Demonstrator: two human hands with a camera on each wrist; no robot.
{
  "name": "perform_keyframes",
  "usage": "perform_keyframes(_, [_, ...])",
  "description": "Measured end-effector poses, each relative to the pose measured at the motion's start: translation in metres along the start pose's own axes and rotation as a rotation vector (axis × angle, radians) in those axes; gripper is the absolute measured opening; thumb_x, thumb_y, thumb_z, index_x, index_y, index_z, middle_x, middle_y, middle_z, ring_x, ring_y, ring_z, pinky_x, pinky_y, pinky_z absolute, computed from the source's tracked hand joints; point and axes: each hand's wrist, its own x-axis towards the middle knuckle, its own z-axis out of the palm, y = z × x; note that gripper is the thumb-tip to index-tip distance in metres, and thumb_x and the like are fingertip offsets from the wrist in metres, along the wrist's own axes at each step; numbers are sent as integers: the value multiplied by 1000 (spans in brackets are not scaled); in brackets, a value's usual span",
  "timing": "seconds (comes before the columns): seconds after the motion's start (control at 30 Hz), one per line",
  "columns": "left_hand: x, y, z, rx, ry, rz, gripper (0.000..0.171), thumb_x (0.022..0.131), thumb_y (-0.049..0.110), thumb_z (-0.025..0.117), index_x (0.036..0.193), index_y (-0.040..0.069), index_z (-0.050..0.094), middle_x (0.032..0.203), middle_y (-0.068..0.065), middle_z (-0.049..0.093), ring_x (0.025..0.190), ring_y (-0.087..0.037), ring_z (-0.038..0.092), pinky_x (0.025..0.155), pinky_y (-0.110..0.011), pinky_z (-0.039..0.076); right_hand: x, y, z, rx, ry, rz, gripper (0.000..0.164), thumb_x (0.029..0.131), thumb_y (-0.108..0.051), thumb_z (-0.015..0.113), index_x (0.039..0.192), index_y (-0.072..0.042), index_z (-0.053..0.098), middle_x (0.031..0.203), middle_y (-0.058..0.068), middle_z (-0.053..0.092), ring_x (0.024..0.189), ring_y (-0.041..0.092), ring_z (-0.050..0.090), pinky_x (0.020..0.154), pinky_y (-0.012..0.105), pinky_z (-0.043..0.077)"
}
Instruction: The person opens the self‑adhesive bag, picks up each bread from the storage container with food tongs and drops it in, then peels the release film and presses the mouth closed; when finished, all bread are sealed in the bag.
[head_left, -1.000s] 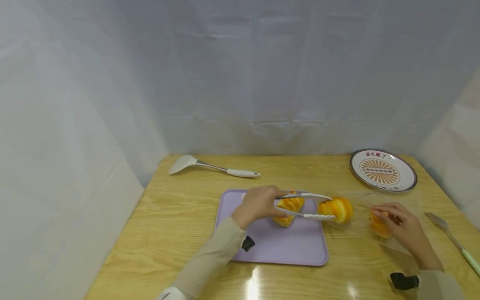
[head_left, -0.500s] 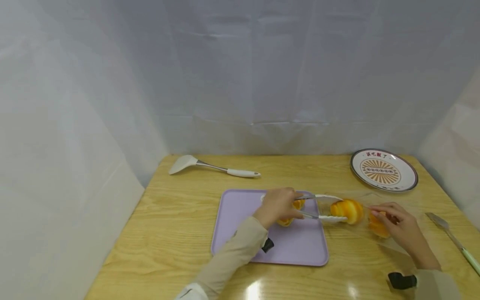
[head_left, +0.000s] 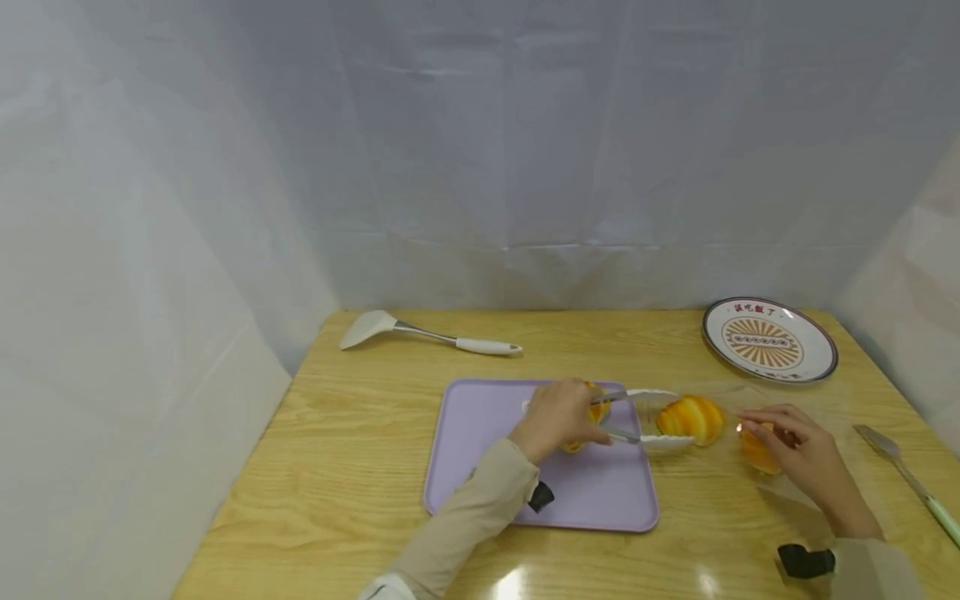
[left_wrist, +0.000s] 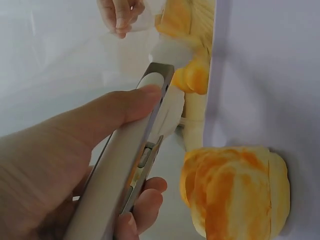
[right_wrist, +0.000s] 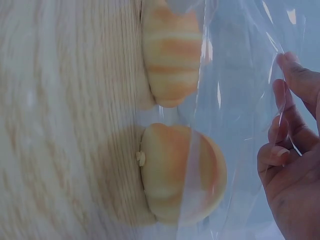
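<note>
My left hand (head_left: 558, 418) grips a pair of kitchen tongs (left_wrist: 117, 165) above a lilac tray (head_left: 471, 425). The white tong tips stand apart around the left end of a striped croissant-like bread (head_left: 697, 419), right of the tray; whether they touch it I cannot tell. My right hand (head_left: 806, 458) pinches the edge of a clear plastic bag (right_wrist: 240, 100). A rounder bread (right_wrist: 170, 170) lies in the bag, and the striped bread appears to lie there too, beside it. Another golden bread (left_wrist: 235, 195) sits on the tray, mostly behind my left hand in the head view.
At the back left lies a white-headed turner (head_left: 431, 333). A printed white plate (head_left: 770, 340) stands at the back right. A green-handled spatula (head_left: 907, 479) rests along the right side of the wooden table (head_left: 315, 467). White sheeting encloses the back and sides.
My left hand and the tongs have moved right, carrying the striped bread away from the tray. The bread has now turned and lies lower between the tips. My right hand has barely moved.
</note>
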Motion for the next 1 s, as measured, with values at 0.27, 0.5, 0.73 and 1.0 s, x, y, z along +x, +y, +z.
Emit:
perform_keyframes(0.27, [-5,6,1,46,78,32,44,69,52,83,104,26,74,72,12,60,62,-4,52,46,-22,36,0,3,1,-4,1,3,21,82,20,63,96,8,71,91,-26,57,67,0,39,55,18,32])
perform_keyframes(0.5, [-6,6,0,167,131,118,53,76,52,78,124,32,66,108,11,70,77,-6,66,46,-20,38,0,6,0,-9,-14,16,21,84,16,63,99,4,72,94,-28,57,69,-1,40,56,16,33])
perform_keyframes(0.73, [-2,10,6,264,280,170,45,76,52,78,114,30,67,94,13,68,68,-6,65,45,-21,38,-1,11,1,13,3,-26,23,80,19,65,97,4,73,95,-27,58,67,0,39,55,17,32])
perform_keyframes(1.0, [3,11,11,237,225,102,57,74,55,78,122,27,65,99,10,68,73,-8,66,47,-22,39,0,9,2,9,0,-29,21,81,18,65,97,6,72,95,-27,58,73,-4,43,58,14,35])
